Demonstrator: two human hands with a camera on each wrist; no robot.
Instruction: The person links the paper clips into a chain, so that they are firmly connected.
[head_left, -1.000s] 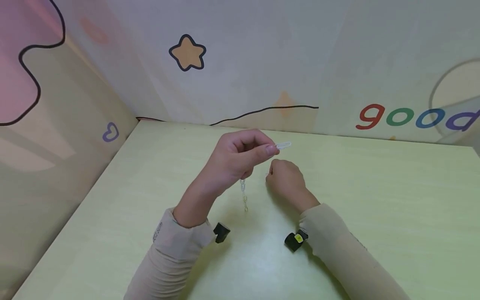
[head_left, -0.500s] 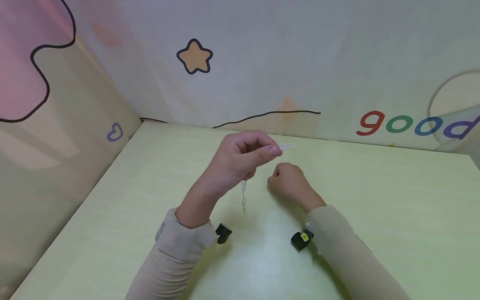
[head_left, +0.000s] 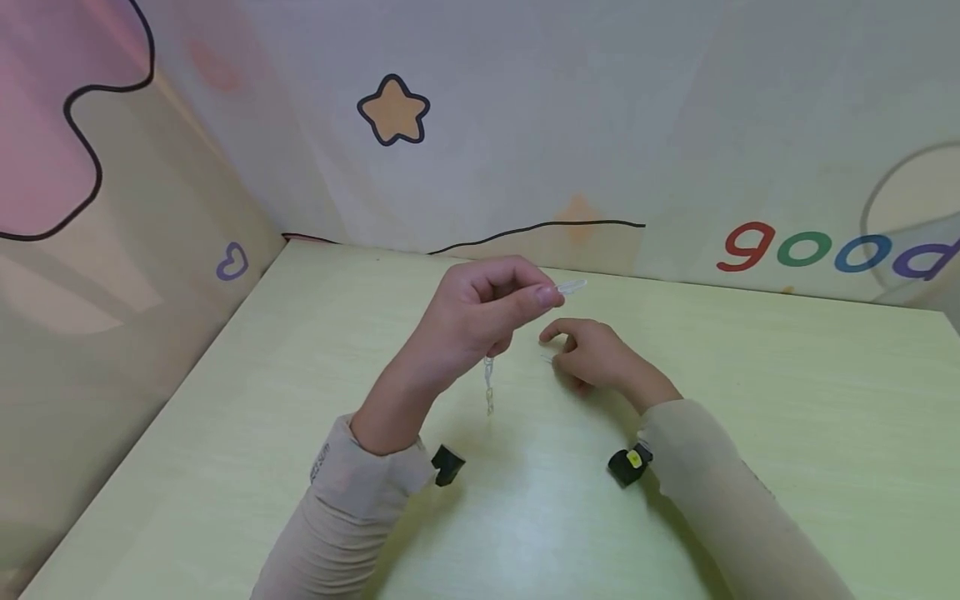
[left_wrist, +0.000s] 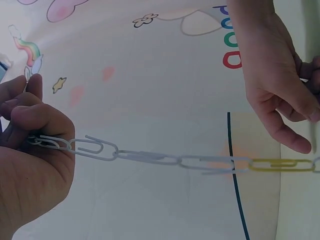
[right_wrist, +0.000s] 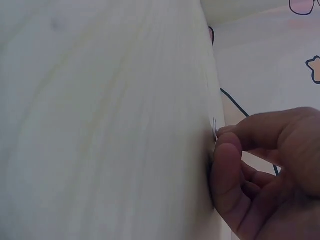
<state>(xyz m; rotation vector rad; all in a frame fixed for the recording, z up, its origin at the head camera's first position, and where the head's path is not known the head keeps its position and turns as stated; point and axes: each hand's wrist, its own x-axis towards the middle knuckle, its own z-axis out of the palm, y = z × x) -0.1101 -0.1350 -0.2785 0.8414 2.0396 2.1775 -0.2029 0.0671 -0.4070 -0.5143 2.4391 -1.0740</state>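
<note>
My left hand (head_left: 480, 317), raised above the table, pinches a white paper clip (head_left: 572, 287) between thumb and index finger. Below its palm dangles a chain of linked paper clips (head_left: 489, 375). In the left wrist view that chain runs from the curled fingers past several white clips to a yellow paper clip (left_wrist: 281, 160). Low over the tabletop, my right hand (head_left: 596, 358) has its index finger stretched out and apart from the thumb. A loose paper clip (head_left: 547, 359) lies right at its thumb tip; the right wrist view shows this clip (right_wrist: 215, 130) at the fingertips, close to the surface.
The pale yellow-green table (head_left: 750, 433) extends around both hands. Behind it stands a light wall (head_left: 517, 125) printed with a star, a heart and coloured letters. Black wrist cameras (head_left: 448, 465) sit at both cuffs.
My right hand has shifted slightly right and its curled fingers have spread, exposing the loose paper clip by the thumb. The left hand keeps its pinch almost in place; the chain sways a little.
</note>
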